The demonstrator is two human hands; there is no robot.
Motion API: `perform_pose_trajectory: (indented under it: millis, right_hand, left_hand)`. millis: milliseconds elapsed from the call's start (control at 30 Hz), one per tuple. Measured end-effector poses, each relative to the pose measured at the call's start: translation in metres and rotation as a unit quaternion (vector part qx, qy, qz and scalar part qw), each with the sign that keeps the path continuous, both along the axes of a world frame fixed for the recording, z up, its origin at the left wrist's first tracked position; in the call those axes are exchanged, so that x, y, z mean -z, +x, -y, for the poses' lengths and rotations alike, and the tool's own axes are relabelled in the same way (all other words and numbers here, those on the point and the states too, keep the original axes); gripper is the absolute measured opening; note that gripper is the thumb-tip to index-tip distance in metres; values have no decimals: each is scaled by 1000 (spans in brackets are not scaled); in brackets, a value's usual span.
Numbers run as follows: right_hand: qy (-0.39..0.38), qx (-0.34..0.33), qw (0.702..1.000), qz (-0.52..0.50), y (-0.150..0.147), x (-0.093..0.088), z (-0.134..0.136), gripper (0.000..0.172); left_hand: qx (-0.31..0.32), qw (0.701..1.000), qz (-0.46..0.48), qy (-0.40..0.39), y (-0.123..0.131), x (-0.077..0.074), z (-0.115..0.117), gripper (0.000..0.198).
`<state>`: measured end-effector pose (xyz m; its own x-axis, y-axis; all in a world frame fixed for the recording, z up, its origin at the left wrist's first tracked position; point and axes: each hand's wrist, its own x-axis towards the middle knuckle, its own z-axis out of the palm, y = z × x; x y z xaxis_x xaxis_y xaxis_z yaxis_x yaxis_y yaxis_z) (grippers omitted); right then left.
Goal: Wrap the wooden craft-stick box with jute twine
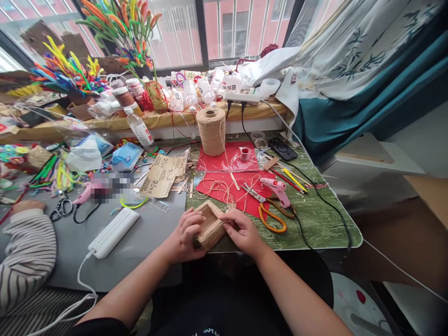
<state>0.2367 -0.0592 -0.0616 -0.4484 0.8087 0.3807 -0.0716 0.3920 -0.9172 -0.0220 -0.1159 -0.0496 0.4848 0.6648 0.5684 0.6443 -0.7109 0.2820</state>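
My left hand [185, 235] and my right hand [243, 231] both grip a small square box wrapped in jute twine [209, 226], held at the near edge of the table. Each hand's fingers curl round one side of the box. A loose strand of twine [220, 189] runs from the box across a red sheet [227, 161] toward a big spool of jute twine [211, 130]. Just right of my right hand lie orange-handled scissors [271, 217] and a pink glue gun [278, 189].
A white power strip [114, 232] lies left of my hands. Another person's striped sleeve [26, 252] rests at the far left near black scissors [61, 207]. Pipe cleaners, bottles and a phone [282, 149] crowd the back. The table's edge [350, 233] drops off at right.
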Motion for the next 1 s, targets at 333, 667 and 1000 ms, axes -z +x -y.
perform_pose_trajectory:
  millis: [333,667,1000]
  right_hand:
    - [13,19,1000,12,-4,-1,0,18]
    - [-35,33,997,-60,2,5,-1,26]
    - [-79,71,994,-36,-1,4,-3,26]
  left_hand:
    - [-26,999,-4,-26,9,-4,1,68]
    - [43,975,146,-163,13,-23,1,83]
    - [13,925,216,-312,14,-16,-1,69]
